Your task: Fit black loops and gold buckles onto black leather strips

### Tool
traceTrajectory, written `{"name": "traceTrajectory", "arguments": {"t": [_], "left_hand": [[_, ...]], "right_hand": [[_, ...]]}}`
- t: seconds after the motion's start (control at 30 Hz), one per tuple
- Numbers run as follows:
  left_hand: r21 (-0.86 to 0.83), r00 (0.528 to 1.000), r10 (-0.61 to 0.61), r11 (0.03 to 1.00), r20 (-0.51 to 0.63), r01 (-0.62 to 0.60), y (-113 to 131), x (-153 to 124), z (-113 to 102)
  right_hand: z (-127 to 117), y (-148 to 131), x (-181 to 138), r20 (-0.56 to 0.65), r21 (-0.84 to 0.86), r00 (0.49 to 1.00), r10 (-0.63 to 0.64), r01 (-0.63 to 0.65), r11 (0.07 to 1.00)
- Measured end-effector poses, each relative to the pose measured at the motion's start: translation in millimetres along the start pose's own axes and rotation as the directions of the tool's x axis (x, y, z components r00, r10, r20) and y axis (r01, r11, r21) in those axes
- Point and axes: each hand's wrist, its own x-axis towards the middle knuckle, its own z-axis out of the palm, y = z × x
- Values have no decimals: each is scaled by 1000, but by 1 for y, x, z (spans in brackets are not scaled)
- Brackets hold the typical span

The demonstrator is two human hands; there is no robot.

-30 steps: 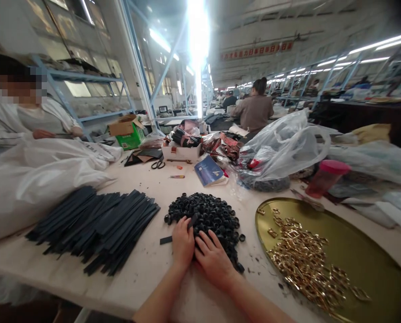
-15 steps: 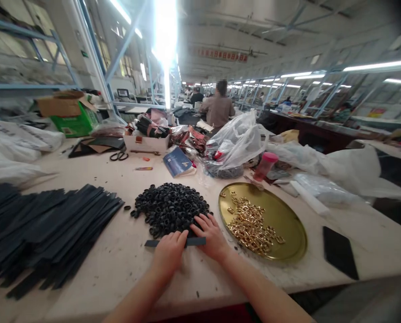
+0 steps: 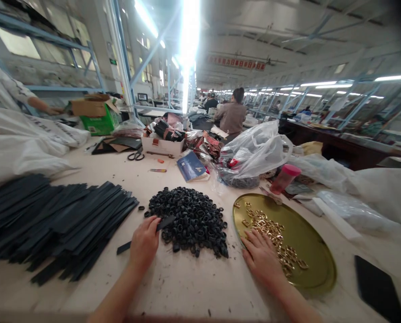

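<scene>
Clock directions read from the black strip, 12 being the far side of the table.

Black strip (image 3: pixel 165 223): in the left hand (image 3: pixel 144 244), left of table centre. Grip closed around its middle; one end juts toward 2 o'clock, over the edge of the pile of black loops (image 3: pixel 195 220), the other toward 8. Thumb hidden.

Right hand (image 3: pixel 262 256): at 3 o'clock, well apart from the left. Fingers extended, a little apart, over the gold buckles (image 3: pixel 271 229) at the near-left rim of the gold tray (image 3: pixel 308 251). Palm side hidden; contact beneath cannot be told.

Nearby: single loose loop (image 3: pixel 141 208) at 12. Stack of black strips (image 3: pixel 65 224) at 9, lying roughly side by side.

Further out: scissors (image 3: pixel 136 155) at 12; blue booklet (image 3: pixel 191 165) at 1; clear plastic bag (image 3: pixel 257 150) at 2; pink-lidded jar (image 3: pixel 285 179), tilted, between 2 and 3; white sack (image 3: pixel 25 139) at 10; green box (image 3: pixel 101 122) at 11. Co-worker's arm (image 3: pixel 38 104) between 10 and 11.
</scene>
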Motion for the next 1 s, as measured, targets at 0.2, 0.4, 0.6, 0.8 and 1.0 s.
{"name": "traceTrajectory", "arguments": {"t": [0.2,0.4,0.6,0.8,1.0], "left_hand": [[66,981,-174,982,-85,180,-17,36,22],[29,972,-205,977,-113,210,-11,58,50],[-31,973,-207,978,-96,205,14,57,63],[-76,971,-232,971,-64,227,20,57,59],[-76,971,-238,969,-31,235,27,51,49]], "right_hand": [[11,-5,1,-13,-23,996,-86,85,996],[15,1,1,-17,-22,991,-133,133,991],[12,-8,4,18,-4,990,-140,140,990],[12,-18,7,19,19,988,-153,152,988],[30,-21,7,-38,8,977,-212,212,977]]}}
